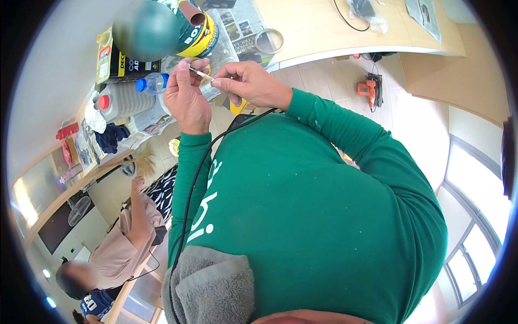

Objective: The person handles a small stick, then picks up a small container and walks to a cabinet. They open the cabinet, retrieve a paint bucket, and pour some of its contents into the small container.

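Green sleeves [318,116] frame the head view, and the clear bottle with the blue cap [157,83] makes the landmark: the slim pale stick [203,75] lies to the bottle's right, held up between the two hands. Its long axis slants — the end farther from the bottle sits lower, at the right hand [251,85], and the nearer end rises toward the thumb of the left hand [186,100]. Right thumb and forefinger are closed together on that lower end, so from this grip the stick runs up and back toward the bottle. Whether the left fingertips pinch the upper end or only touch it, I cannot tell; they are at it or just beside it. Of the two, the left hand is nearer the bottle and partly covers its right side — the right hand is well to the bottle's right. Above the bottle and rightward stands the dark bucket with the yellow band [208,43]; above and left, the rectangular tin [137,69]; below and left, the grey jug with the red cap [123,101]. What the stick's tip is like is too small to tell.
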The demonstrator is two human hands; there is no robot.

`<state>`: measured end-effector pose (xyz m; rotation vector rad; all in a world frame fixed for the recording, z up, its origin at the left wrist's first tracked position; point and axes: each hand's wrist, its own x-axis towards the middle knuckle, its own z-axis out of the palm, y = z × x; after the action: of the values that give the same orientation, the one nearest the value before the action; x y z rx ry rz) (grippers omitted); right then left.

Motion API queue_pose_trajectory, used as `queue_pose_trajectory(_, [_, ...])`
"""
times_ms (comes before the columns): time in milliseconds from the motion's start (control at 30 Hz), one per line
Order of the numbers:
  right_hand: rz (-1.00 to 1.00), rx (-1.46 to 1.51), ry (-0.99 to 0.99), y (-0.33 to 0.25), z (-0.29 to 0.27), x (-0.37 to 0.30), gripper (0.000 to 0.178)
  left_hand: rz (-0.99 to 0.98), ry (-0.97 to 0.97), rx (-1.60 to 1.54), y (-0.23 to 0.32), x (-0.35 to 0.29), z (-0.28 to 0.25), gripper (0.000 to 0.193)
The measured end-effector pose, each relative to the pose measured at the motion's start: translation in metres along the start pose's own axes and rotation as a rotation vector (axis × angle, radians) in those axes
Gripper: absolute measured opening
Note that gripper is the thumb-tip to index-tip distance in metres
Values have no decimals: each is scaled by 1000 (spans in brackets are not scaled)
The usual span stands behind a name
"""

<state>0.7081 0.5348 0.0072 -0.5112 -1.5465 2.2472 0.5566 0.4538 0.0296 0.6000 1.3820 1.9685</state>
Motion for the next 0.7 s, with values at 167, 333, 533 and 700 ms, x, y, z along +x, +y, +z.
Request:
queue_pose_trajectory(167, [4, -43, 102, -3, 5, -4, 24, 38, 63, 89, 0, -3, 4, 25])
queue_pose_trajectory(333, [-103, -359, 180, 9, 1, -2, 25, 40, 81, 115, -1, -6, 5, 25])
queue_pose_trajectory(533, [-142, -292, 263, 11, 6, -6, 26, 13, 85, 78, -3, -8, 3, 25])
queue_pose_trajectory(700, [-112, -253, 318, 12, 8, -7, 26, -19, 67, 33, -5, -7, 1, 25])
